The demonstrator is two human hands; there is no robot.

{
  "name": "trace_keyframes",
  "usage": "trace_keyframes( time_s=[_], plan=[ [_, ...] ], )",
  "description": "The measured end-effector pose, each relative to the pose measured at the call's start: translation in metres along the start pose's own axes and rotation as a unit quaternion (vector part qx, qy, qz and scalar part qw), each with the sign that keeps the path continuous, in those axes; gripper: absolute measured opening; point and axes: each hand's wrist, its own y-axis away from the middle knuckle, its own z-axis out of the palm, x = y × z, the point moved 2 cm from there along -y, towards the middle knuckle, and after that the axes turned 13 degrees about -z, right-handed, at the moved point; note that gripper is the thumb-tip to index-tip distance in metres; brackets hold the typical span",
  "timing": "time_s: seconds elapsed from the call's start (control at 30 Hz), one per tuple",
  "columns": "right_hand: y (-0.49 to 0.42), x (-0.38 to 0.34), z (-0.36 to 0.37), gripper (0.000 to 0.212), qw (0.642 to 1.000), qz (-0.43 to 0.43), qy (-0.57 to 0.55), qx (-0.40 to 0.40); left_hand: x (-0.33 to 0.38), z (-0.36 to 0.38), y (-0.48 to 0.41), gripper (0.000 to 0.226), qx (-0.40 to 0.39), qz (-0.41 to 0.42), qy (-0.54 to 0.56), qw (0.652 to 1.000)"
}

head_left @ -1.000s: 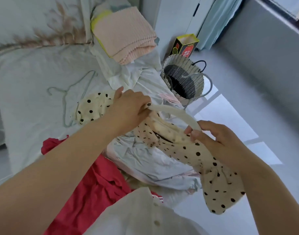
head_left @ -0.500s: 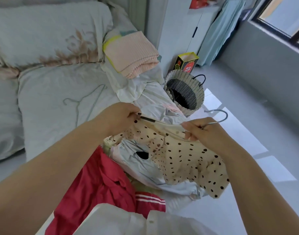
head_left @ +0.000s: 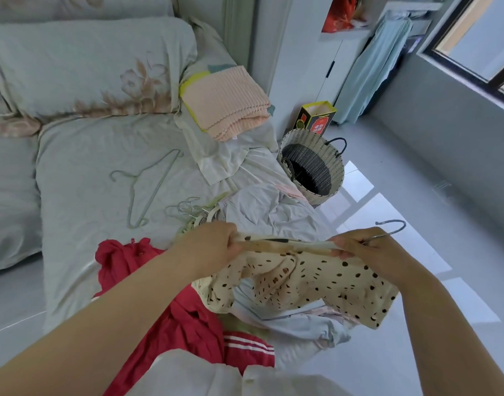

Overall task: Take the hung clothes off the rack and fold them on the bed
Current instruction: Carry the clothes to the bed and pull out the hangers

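Observation:
A cream garment with dark dots [head_left: 316,281] hangs from a white hanger [head_left: 302,243] held level over the bed's right edge. My left hand [head_left: 213,247] grips the hanger's left end together with the cloth. My right hand [head_left: 368,252] grips the right end near the metal hook [head_left: 393,225], which points right. Under the garment lie a pale blue garment [head_left: 302,324] and a red garment with white stripes [head_left: 187,318] on the bed [head_left: 82,172].
A thin wire hanger [head_left: 147,190] and a bunch of several hangers [head_left: 196,214] lie on the bed. A folded pink blanket [head_left: 225,104] sits by the pillow [head_left: 87,67]. A woven basket [head_left: 313,167] and a yellow box [head_left: 316,117] stand on the floor at right.
The camera has tilted up, showing more of the bed and wall. Both hands lifted the hanger with the dotted garment to a level hold, and more of the garment has slid off its left end.

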Motion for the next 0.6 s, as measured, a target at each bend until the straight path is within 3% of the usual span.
trace_keyframes(
  time_s=[0.13,0.2,0.27,0.4,0.47,0.5,0.57,0.6],
  plan=[
    [-0.003,0.001,-0.001,0.011,1.0,0.005,0.0,0.008,0.0,0.017,0.004,0.02,-0.089,-0.008,0.004,0.996],
    [-0.008,0.001,0.002,0.013,0.999,-0.005,0.028,0.027,-0.002,0.017,0.0,0.016,-0.099,-0.003,0.078,0.992],
    [-0.013,0.004,0.001,0.017,0.992,0.0,0.081,0.096,-0.001,0.014,-0.002,0.018,-0.07,0.005,0.165,0.984],
    [-0.004,0.007,-0.017,0.047,0.914,0.066,0.267,0.299,0.009,0.012,-0.001,0.013,0.03,0.023,0.159,0.987],
    [0.005,-0.002,-0.007,0.047,0.879,0.012,0.326,0.347,0.015,0.014,-0.002,0.012,0.066,0.016,0.127,0.99],
    [0.004,-0.012,0.008,0.04,0.887,-0.065,0.32,0.328,0.019,0.015,-0.003,0.011,0.08,0.015,0.106,0.991],
    [-0.006,-0.022,0.046,0.032,0.91,-0.206,0.313,0.178,0.027,0.017,-0.003,0.019,0.078,0.03,0.091,0.992],
    [-0.013,-0.02,0.065,0.032,0.904,-0.258,0.325,0.1,0.029,0.018,-0.003,0.028,0.072,0.043,0.098,0.992]
  ],
)
